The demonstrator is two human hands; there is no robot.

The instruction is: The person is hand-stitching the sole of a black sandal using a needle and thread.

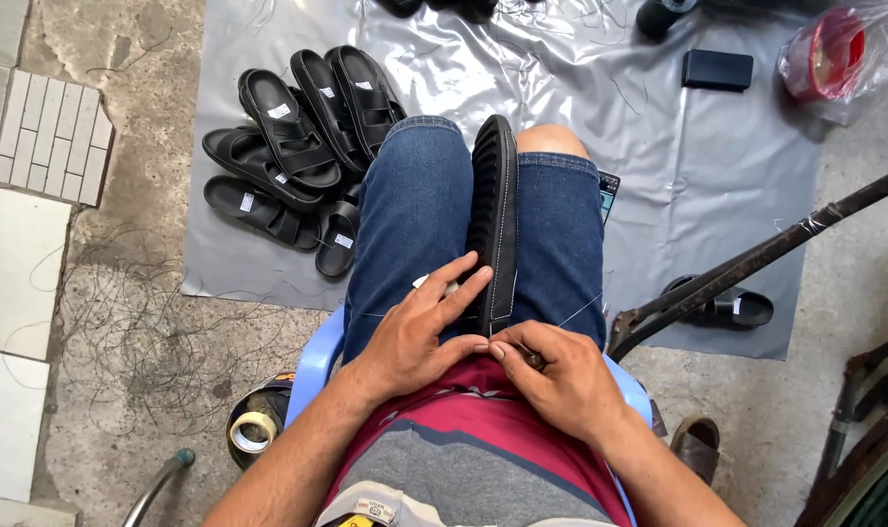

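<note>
Black sandal [494,220] between knees | left hand [420,332] flat on it | right hand [556,376] pinching thread [579,310]

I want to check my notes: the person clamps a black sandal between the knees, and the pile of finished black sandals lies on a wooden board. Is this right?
Not fully. The head view shows the pile of black sandals on a grey plastic sheet, not a wooden board. The black sandal is indeed clamped between the knees.

We counted six black sandals [298,156] heaped on one grey plastic sheet [698,166], one black sandal [496,220] clamped between the knees, and one more sandal [727,307] at the sheet's right edge. We saw one tape roll [253,430] and one dark box [717,69].
</note>
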